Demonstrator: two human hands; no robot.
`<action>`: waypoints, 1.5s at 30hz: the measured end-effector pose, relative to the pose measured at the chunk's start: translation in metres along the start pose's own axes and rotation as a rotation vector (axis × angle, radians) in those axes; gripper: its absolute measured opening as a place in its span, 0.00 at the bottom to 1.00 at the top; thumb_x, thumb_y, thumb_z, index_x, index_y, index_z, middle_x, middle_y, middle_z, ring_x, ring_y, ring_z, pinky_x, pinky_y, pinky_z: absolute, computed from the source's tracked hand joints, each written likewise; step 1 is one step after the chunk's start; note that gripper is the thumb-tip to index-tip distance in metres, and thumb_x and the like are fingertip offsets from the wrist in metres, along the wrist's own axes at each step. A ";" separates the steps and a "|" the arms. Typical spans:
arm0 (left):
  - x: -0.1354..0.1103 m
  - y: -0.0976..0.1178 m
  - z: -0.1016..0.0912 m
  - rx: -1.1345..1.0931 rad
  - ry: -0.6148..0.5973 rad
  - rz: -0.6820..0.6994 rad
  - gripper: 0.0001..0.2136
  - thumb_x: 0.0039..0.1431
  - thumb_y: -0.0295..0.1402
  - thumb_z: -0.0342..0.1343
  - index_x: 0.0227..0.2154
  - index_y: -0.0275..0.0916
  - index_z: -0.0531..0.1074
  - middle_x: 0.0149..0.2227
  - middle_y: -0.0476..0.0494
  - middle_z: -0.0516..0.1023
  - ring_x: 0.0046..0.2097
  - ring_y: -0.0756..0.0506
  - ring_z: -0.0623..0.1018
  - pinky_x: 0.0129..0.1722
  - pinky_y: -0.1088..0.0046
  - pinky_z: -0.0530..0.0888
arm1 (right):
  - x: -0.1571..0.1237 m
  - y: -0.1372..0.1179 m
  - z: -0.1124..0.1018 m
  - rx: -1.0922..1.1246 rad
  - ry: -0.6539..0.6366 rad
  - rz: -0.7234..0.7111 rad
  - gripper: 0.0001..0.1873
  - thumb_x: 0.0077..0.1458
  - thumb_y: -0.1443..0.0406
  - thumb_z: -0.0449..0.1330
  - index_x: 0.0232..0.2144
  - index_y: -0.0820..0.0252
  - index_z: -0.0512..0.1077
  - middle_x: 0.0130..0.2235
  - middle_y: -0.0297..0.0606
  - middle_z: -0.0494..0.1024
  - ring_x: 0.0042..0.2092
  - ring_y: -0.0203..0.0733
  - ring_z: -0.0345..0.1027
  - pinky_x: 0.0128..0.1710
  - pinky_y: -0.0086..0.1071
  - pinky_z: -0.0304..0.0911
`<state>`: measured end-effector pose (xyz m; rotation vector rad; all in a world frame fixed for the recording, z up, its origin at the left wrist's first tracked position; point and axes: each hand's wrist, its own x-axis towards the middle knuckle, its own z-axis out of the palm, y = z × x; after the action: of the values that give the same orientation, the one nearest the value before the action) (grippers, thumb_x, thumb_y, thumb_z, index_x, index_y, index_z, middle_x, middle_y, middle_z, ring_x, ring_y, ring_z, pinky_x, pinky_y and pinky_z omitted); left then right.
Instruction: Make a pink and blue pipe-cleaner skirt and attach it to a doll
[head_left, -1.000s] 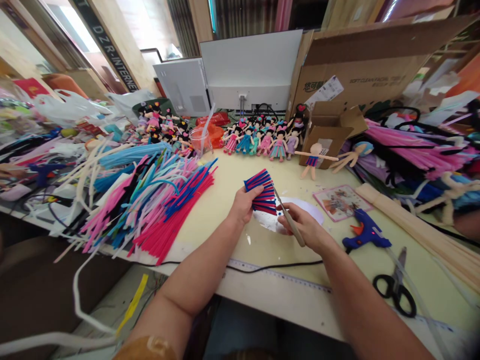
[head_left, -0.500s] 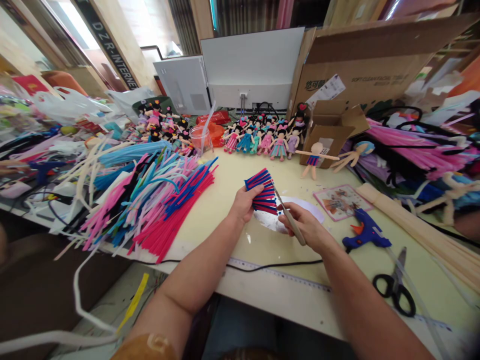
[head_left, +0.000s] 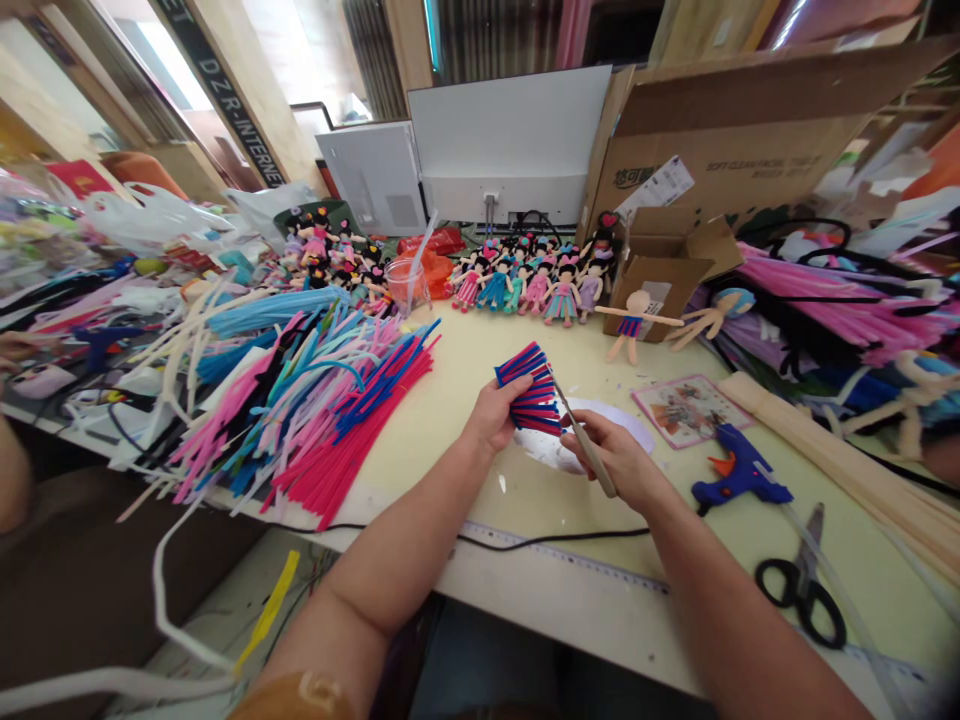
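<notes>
My left hand (head_left: 491, 415) is closed around a fan of short pink and blue pipe-cleaner pieces (head_left: 529, 390), held above the pale yellow table (head_left: 465, 360). My right hand (head_left: 615, 458) grips a thin beige stick-like tool (head_left: 589, 452) whose tip touches the right edge of the fan. Under both hands lies a white round sheet (head_left: 622, 420) on the table.
A big heap of coloured pipe cleaners (head_left: 300, 400) covers the left. Finished small dolls (head_left: 525, 280) stand at the back, with an unfinished doll (head_left: 634, 320) by a small cardboard box (head_left: 660, 265). A blue glue gun (head_left: 739, 475), black scissors (head_left: 802, 585) and pale sticks (head_left: 847, 465) lie right.
Only the view has shifted slightly; both hands keep their hold and stay in nearly the same place.
</notes>
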<state>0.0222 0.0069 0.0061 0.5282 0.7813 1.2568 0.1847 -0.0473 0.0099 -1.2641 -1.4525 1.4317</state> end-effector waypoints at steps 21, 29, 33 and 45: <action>0.003 -0.001 -0.003 0.004 -0.047 0.022 0.16 0.46 0.33 0.65 0.39 0.32 0.77 0.37 0.39 0.81 0.35 0.43 0.80 0.42 0.62 0.76 | 0.000 0.002 -0.003 -0.051 0.033 0.014 0.21 0.47 0.50 0.62 0.35 0.59 0.68 0.16 0.22 0.60 0.16 0.29 0.51 0.14 0.25 0.49; 0.006 0.001 -0.004 -0.011 0.022 0.047 0.15 0.44 0.33 0.66 0.36 0.31 0.77 0.33 0.38 0.81 0.34 0.42 0.80 0.42 0.60 0.76 | -0.001 -0.001 -0.003 -0.012 0.020 0.065 0.23 0.48 0.48 0.59 0.38 0.59 0.65 0.18 0.23 0.61 0.18 0.30 0.54 0.17 0.26 0.53; 0.007 0.002 -0.005 0.004 0.065 0.084 0.15 0.42 0.33 0.67 0.34 0.32 0.77 0.32 0.39 0.81 0.33 0.42 0.80 0.43 0.60 0.76 | -0.003 -0.004 -0.005 -0.003 -0.028 0.060 0.26 0.48 0.47 0.59 0.41 0.59 0.64 0.20 0.24 0.62 0.21 0.30 0.57 0.23 0.28 0.58; 0.005 -0.002 -0.003 0.078 0.051 0.088 0.16 0.40 0.34 0.68 0.33 0.32 0.77 0.31 0.38 0.81 0.32 0.42 0.80 0.41 0.61 0.76 | -0.002 0.000 -0.008 -0.029 -0.052 0.057 0.24 0.50 0.49 0.60 0.42 0.59 0.65 0.21 0.25 0.62 0.21 0.31 0.57 0.22 0.28 0.58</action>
<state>0.0218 0.0111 0.0013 0.6010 0.8606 1.3295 0.1933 -0.0471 0.0116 -1.3042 -1.4875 1.4957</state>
